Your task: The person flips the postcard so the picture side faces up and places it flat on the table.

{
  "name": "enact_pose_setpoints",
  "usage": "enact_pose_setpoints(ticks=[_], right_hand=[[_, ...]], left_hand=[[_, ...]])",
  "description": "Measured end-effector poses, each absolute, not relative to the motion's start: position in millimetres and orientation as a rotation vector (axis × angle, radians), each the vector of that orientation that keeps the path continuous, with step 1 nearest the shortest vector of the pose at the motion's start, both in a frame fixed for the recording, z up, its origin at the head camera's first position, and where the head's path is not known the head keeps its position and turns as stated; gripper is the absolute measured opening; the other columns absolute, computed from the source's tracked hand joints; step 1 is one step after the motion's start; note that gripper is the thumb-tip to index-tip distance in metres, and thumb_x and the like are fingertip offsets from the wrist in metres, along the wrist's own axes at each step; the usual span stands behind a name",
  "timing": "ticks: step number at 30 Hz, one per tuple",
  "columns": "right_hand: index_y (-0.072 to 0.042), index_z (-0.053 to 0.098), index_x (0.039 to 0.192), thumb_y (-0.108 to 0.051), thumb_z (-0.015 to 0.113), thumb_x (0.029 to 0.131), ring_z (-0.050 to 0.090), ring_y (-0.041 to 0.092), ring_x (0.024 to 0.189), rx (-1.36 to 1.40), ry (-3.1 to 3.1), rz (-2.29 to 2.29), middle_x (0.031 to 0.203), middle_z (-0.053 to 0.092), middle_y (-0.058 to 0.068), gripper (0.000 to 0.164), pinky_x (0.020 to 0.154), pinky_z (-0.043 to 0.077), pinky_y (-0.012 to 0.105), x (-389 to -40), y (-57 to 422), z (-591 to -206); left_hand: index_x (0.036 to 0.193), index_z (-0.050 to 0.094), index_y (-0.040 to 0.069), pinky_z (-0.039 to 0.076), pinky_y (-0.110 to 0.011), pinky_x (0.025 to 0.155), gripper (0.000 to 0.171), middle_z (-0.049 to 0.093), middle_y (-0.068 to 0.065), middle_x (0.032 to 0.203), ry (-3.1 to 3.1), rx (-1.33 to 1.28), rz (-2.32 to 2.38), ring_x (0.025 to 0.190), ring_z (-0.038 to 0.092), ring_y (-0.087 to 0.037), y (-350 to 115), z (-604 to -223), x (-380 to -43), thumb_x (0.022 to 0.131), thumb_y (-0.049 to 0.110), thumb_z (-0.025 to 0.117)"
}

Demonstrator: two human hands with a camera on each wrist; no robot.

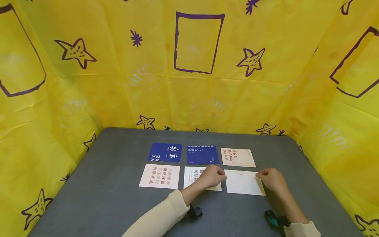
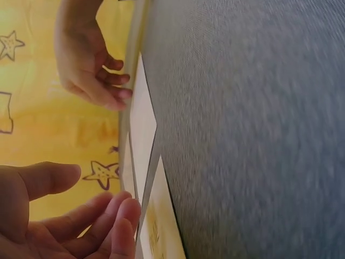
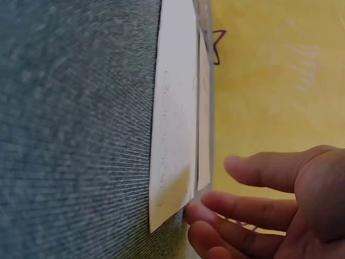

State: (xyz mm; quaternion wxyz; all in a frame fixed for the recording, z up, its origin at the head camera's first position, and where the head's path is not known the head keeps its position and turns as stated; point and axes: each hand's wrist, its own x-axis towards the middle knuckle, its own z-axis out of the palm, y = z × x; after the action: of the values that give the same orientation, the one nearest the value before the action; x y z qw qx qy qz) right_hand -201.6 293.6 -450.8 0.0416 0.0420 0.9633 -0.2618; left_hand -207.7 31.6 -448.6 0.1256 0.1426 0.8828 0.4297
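Note:
A mostly blank white card (image 1: 244,183) lies flat at the right end of the nearer row, between the two hands. My left hand (image 1: 212,176) is at its left edge, over a white card with dark writing (image 1: 190,179) that it partly covers. In the left wrist view the left thumb stands apart from loosely bent fingers, with nothing between them. At the blank card's upper right corner is my right hand (image 1: 271,178). Its fingertips (image 3: 197,213) are at the card's edge, contact unclear, and a gap separates thumb and fingers.
Left in the nearer row lies a pink card (image 1: 158,182). Behind are two blue cards, one left (image 1: 158,154) and one middle (image 1: 201,158), and a cream card (image 1: 238,161). They lie on a dark grey table (image 1: 97,197) with yellow patterned cloth (image 1: 142,98) around it.

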Motion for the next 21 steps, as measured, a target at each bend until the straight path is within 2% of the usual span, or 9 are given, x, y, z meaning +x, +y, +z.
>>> enact_pose_setpoints(ticks=[8,16,19,21], right_hand=[[0.002,0.074,0.098,-0.024,0.063,0.09,0.063,0.03,0.082,0.166,2.955,-0.758,0.098,0.072,0.021,0.029,0.064,0.045,0.038,-197,292,-450],[0.004,0.073,0.098,-0.019,0.065,0.087,0.064,0.033,0.085,0.157,2.962,-0.788,0.099,0.071,0.023,0.027,0.066,0.047,0.04,-194,290,-451],[0.005,0.073,0.097,-0.017,0.065,0.086,0.064,0.03,0.081,0.157,2.964,-0.831,0.096,0.072,0.022,0.026,0.063,0.047,0.037,-195,292,-453],[0.006,0.072,0.097,-0.016,0.066,0.086,0.063,0.025,0.075,0.18,2.941,-0.898,0.088,0.072,0.019,0.025,0.06,0.046,0.034,-195,294,-455]], left_hand=[[0.103,0.073,0.0,0.053,-0.032,0.078,0.028,0.074,-0.012,0.102,2.604,0.367,1.208,0.092,0.068,-0.025,43,-450,-201,0.084,0.02,0.07],[0.103,0.074,0.001,0.053,-0.031,0.076,0.028,0.074,-0.011,0.104,2.577,0.349,1.208,0.09,0.068,-0.024,49,-450,-200,0.083,0.021,0.071],[0.104,0.074,0.0,0.052,-0.033,0.079,0.03,0.074,-0.012,0.105,2.546,0.328,1.246,0.093,0.068,-0.025,50,-450,-200,0.082,0.02,0.071],[0.105,0.072,-0.002,0.052,-0.035,0.083,0.033,0.073,-0.014,0.107,2.531,0.316,1.274,0.097,0.067,-0.027,51,-451,-201,0.081,0.02,0.072]])
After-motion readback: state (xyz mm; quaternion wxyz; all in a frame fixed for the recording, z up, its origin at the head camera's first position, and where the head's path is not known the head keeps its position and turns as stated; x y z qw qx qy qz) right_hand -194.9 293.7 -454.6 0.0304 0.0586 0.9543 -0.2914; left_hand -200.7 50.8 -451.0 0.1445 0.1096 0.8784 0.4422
